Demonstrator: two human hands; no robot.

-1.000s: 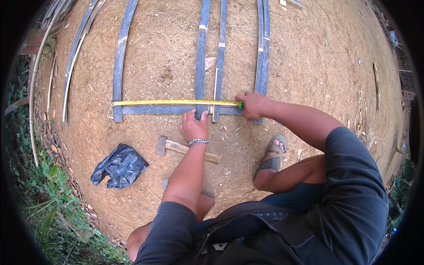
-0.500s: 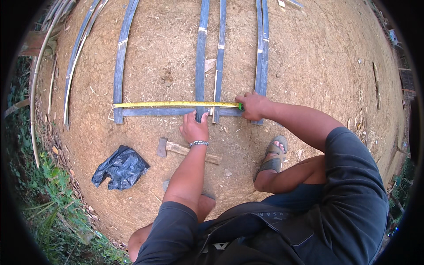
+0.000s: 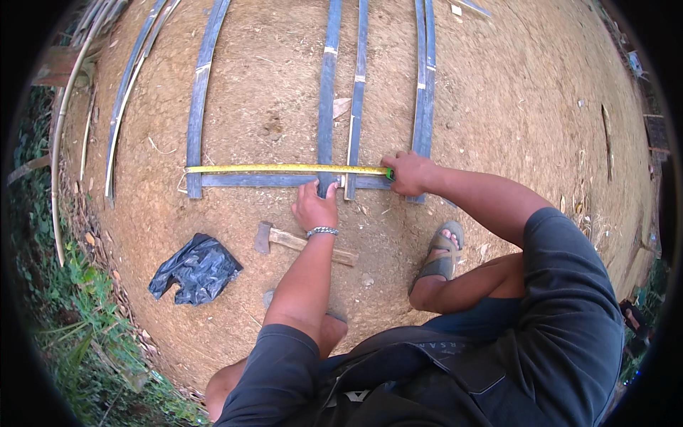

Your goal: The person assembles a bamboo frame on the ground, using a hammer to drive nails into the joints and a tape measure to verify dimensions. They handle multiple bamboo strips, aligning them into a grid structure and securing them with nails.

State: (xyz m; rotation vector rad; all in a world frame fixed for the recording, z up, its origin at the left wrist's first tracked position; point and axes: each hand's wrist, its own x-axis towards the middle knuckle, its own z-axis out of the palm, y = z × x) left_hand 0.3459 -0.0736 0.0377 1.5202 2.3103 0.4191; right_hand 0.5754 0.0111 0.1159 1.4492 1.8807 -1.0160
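My left hand is closed on the near end of a long dark bamboo slat, thumb on its right edge and fingers on its left. My right hand grips a tape measure with a green case, mostly hidden under the fingers. Its yellow blade is drawn out leftward to the outer-left slat. Just nearer than the blade, a crosswise slat runs at the slats' near ends. A narrower slat lies between my hands, and a pair of slats reaches under my right hand.
On the dirt ground nearer me lie a hatchet with a wooden handle, partly behind my left forearm, and a crumpled black plastic bag. More strips and a long pole lie at the left. Green plants border the lower left.
The whole view has shifted very slightly. Both hands keep their holds, and the tape and slats stay in place relative to each other.
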